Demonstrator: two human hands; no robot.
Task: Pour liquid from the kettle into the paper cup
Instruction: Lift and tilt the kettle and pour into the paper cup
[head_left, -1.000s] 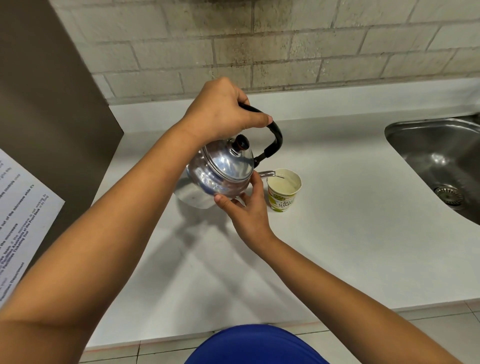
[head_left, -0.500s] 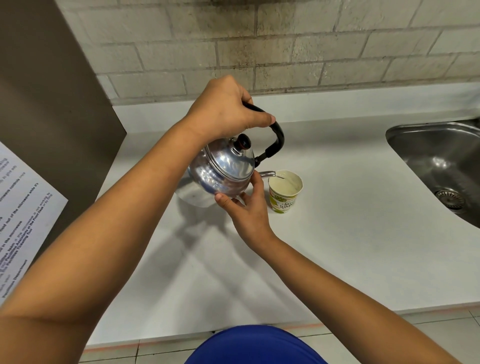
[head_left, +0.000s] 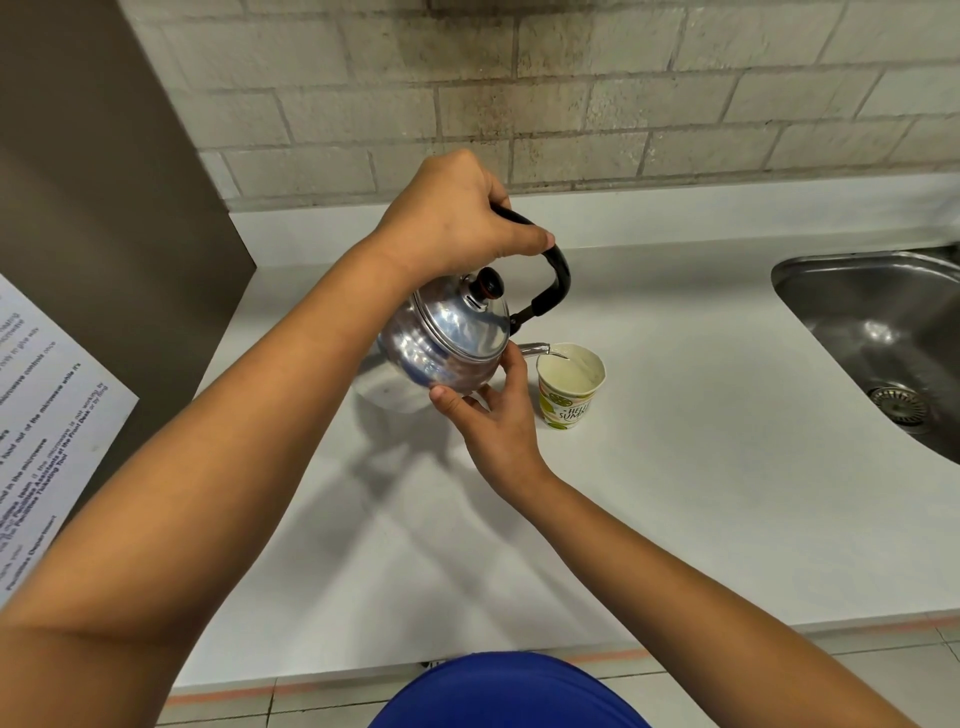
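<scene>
While everything sits on one big white countertop (head_left: 675, 467), with a pale brick wall (head_left: 571, 104) behind it, there's honestly not much stuff here, so counting is easy. One steel sink (head_left: 883, 332) is set into the counter at the far right, with one round drain (head_left: 898, 408) in its bottom. One brown panel (head_left: 104, 208) stands at the left, and one printed notice (head_left: 41, 431) hangs on it, text too skewed to read properly.

Two bare arms reach in from the bottom. One shiny metal kettle (head_left: 441, 348) is held off the counter, tipped toward the right, with its lid on and one black knob (head_left: 490, 284) on top. The left hand (head_left: 457, 218) is wrapped tight around the black handle (head_left: 550, 280), thumb lying along the top of it. The right hand (head_left: 498, 415) is under and beside the kettle body, fingers spread and pressing on the lower side to steady it.

One paper cup (head_left: 570, 387) stands upright on the counter just to the right of the kettle, between the kettle and the sink but well apart from the sink. It's white with a yellow-green lemon print. The short spout (head_left: 532, 348) ends right over the cup's near rim, and a thin bit of liquid shows at the tip, going into the cup. Pale liquid is visible inside.

One patch of blue clothing (head_left: 509, 691) shows at the bottom edge.
</scene>
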